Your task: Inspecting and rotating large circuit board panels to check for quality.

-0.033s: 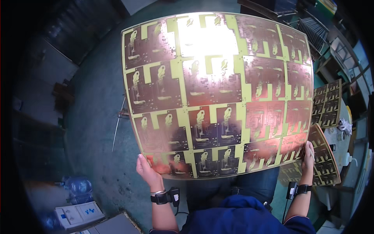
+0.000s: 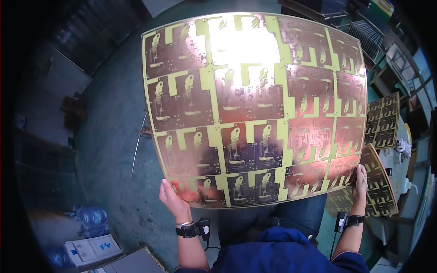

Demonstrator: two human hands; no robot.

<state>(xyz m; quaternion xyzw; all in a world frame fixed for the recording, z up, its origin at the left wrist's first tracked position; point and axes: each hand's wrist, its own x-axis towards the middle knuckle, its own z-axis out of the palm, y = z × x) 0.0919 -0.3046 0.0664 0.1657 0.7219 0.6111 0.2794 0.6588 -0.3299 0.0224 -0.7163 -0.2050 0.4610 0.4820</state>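
Observation:
A large printed circuit board panel (image 2: 250, 120), copper-coloured with yellow-green strips and a repeated trace pattern, is tilted up in front of me. My left hand (image 2: 173, 200) grips its lower left corner, the thumb pressed along the edge and the other fingers hidden behind. At the lower right corner, my right hand (image 2: 360, 182) is closed on the edge, its fingers partly out of sight. Strong light glares off the panel's upper middle. Both wrists wear black straps with small boxes attached.
Similar panels lean at the right, one upright (image 2: 382, 120) and one lower down (image 2: 381, 191). Near them are a crumpled cloth (image 2: 403, 148) and a white bottle (image 2: 406, 185). A wire rack (image 2: 365, 38) stands far right. A clear water jug (image 2: 92, 216) and white box (image 2: 93, 251) sit lower left.

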